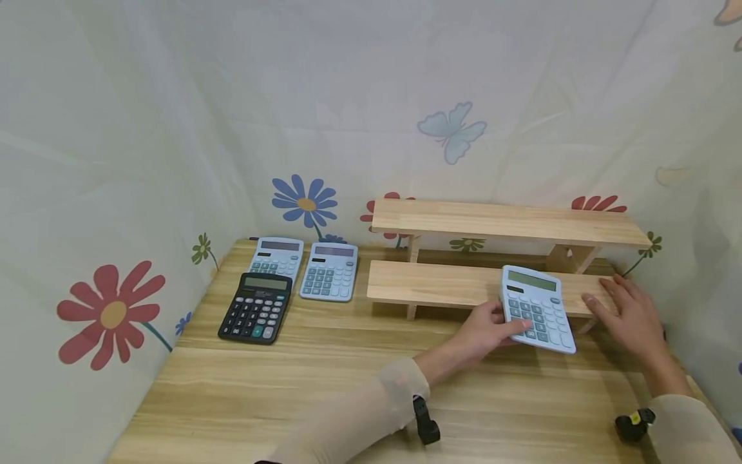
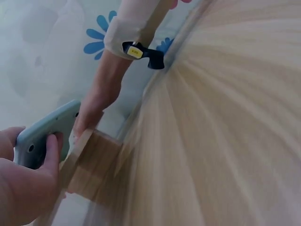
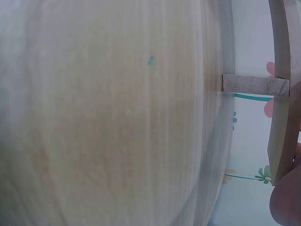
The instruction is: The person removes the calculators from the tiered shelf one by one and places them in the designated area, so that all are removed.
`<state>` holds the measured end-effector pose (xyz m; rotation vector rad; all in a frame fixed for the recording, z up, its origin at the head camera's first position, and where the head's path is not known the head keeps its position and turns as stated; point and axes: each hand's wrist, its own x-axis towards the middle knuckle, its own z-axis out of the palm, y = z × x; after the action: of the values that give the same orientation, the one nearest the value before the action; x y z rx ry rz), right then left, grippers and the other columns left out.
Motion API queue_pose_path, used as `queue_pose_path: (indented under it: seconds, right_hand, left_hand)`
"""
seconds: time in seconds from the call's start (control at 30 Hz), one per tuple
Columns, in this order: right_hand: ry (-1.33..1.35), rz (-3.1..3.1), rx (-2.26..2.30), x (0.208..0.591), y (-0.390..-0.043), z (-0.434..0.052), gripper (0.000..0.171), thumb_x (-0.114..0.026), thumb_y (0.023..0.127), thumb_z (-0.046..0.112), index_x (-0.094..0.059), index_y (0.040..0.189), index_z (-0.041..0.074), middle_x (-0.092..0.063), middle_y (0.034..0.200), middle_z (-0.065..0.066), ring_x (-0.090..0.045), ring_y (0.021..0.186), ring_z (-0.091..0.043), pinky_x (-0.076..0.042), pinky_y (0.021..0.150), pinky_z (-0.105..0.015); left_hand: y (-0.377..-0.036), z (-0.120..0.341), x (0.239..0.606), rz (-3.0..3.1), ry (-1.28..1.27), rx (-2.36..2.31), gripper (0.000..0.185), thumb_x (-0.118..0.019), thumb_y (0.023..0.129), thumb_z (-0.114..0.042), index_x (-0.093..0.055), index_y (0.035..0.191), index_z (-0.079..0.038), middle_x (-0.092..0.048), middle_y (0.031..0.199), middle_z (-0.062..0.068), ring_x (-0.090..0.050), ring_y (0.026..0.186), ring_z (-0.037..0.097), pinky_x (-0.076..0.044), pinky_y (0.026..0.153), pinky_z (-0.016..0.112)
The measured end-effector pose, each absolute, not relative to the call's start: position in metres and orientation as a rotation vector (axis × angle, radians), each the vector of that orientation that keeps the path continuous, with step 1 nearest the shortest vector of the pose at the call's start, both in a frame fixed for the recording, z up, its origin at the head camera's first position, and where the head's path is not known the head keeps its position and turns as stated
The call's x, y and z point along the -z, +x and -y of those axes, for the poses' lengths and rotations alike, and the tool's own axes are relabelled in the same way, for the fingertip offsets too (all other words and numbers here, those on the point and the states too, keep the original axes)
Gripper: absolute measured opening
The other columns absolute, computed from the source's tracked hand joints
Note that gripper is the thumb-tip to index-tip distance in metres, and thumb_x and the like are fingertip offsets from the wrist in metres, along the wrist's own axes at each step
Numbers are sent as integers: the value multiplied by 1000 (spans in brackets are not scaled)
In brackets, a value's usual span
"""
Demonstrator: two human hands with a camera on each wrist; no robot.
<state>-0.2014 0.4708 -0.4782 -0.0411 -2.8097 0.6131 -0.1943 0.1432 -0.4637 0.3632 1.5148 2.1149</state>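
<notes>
My left hand (image 1: 481, 332) grips a light blue calculator (image 1: 539, 303) by its lower left side, thumb over the keys and fingers beneath. The calculator tilts in front of the lower board of a two-tier wooden shelf (image 1: 431, 283), screen end up. In the left wrist view, fingertips press the underside of the calculator (image 2: 44, 127). My right hand (image 1: 632, 316) rests on the right end of the lower board, fingers extended over its top. Only a bit of the right hand (image 3: 288, 200) shows in the right wrist view, at the board's end.
Two more light blue calculators, a left one (image 1: 278, 248) and a right one (image 1: 330, 274), lie at the table's back left. A black calculator (image 1: 257, 309) overlaps the left one. The shelf's upper board (image 1: 504, 219) stands behind the lower one. A flowered curtain (image 1: 348, 96) surrounds the wooden table (image 1: 324, 386).
</notes>
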Motion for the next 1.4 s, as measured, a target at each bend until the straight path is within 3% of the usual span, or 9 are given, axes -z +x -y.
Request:
queue_pose_path:
  seconds: [0.27, 0.53, 0.8, 1.13, 1.4]
  right_hand:
    - [-22, 2802, -625, 476, -202, -470, 75, -51, 110, 47, -37, 156, -10, -21, 165, -39, -18, 147, -66, -17, 110, -85]
    - [-2, 2786, -636, 477, -199, -475, 73, -53, 109, 44, -37, 155, -11, -23, 164, -40, -20, 145, -67, -18, 109, -86]
    - [21, 2780, -638, 476, -197, -471, 72, -54, 109, 43, -40, 154, -11, -27, 161, -41, -23, 143, -68, -19, 108, -85]
    - [8, 2786, -632, 477, -202, -472, 73, -52, 110, 45, -38, 155, -11, -24, 164, -40, -20, 147, -66, -16, 111, -84]
    - [12, 2782, -637, 476, -200, -470, 73, -53, 109, 45, -39, 154, -12, -25, 163, -41, -21, 145, -67, -17, 111, -84]
  left_hand:
    - [-206, -103, 446, -1740, 547, -1976, 33, -78, 98, -13, -60, 126, -11, -77, 103, -4, -75, 95, 9, -61, 85, 24]
    - [-216, -72, 437, -1787, 566, -1925, 36, -79, 98, -17, -59, 128, -13, -77, 107, -3, -75, 100, 11, -60, 88, 25]
    - [-228, -41, 423, -1773, 612, -1881, 40, -78, 99, -14, -58, 132, -7, -77, 113, 2, -75, 104, 16, -61, 93, 30]
    - [-234, -4, 411, -1897, 647, -1810, 49, -79, 99, -29, -60, 140, -13, -77, 119, -1, -74, 109, 17, -60, 97, 31]
    - [-237, 30, 403, -1926, 588, -1819, 54, -77, 101, -27, -56, 147, -8, -76, 122, 4, -73, 112, 20, -60, 98, 33]
